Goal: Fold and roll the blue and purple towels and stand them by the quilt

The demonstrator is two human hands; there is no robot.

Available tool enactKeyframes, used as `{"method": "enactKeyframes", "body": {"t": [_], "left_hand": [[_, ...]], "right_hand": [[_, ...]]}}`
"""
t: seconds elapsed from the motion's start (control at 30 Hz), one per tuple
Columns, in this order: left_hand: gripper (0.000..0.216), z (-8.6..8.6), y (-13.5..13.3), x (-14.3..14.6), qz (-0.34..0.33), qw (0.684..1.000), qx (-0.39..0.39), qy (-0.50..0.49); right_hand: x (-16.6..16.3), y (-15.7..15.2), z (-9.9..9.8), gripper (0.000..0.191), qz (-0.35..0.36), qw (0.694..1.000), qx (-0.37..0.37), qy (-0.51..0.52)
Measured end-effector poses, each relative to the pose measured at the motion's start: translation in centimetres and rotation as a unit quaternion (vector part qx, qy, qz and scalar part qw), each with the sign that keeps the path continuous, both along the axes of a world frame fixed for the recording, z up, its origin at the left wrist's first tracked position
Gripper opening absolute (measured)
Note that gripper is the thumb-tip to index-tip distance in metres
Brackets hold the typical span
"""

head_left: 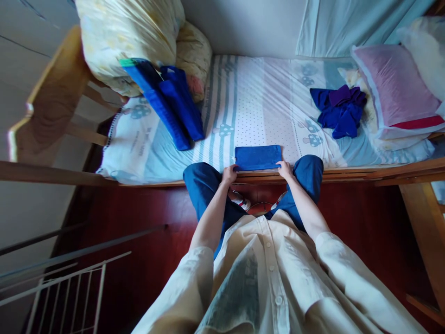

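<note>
A blue cloth, folded into a flat rectangle, lies at the front edge of the bed. My left hand is closed on its near left corner. At the near right corner, the fingers of my right hand pinch the cloth's edge. Further right on the mattress is a crumpled heap of blue and purple cloth. To the left, long folded blue fabric pieces lean against a pale yellow bundle of bedding; what they are exactly I cannot tell.
The bed has a patterned sheet and a wooden front rail. A pink pillow lies at the right end. A wooden bed end stands at left, and a white metal rack at lower left. My knees touch the bedside.
</note>
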State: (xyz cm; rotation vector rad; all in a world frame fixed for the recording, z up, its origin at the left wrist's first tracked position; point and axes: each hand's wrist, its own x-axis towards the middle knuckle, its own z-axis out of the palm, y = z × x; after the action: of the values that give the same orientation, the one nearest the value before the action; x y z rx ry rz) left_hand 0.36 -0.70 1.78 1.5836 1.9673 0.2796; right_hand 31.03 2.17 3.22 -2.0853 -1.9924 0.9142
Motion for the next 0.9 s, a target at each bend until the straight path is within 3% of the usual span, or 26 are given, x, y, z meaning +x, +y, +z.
{"method": "enactKeyframes", "body": {"t": [0.2, 0.4, 0.63, 0.9], "left_hand": [[0.035, -0.6, 0.6, -0.3, 0.109, 0.990, 0.020, -0.087], [0.033, -1.8, 1.3, -0.4, 0.170, 0.976, 0.021, -0.136], [0.021, -3.0, 1.4, -0.1, 0.180, 0.976, 0.018, -0.125], [0.015, -1.8, 1.3, 0.2, 0.179, 0.982, -0.004, -0.059]], "right_hand": [[0.4, 1.1, -1.7, 0.030, -0.077, 0.993, 0.042, 0.079], [0.7, 1.7, -3.1, 0.027, -0.130, 0.979, 0.059, 0.143], [0.8, 1.9, -3.9, 0.028, -0.146, 0.971, 0.078, 0.172], [0.6, 1.6, -3.0, 0.014, -0.148, 0.982, 0.046, 0.108]]}}
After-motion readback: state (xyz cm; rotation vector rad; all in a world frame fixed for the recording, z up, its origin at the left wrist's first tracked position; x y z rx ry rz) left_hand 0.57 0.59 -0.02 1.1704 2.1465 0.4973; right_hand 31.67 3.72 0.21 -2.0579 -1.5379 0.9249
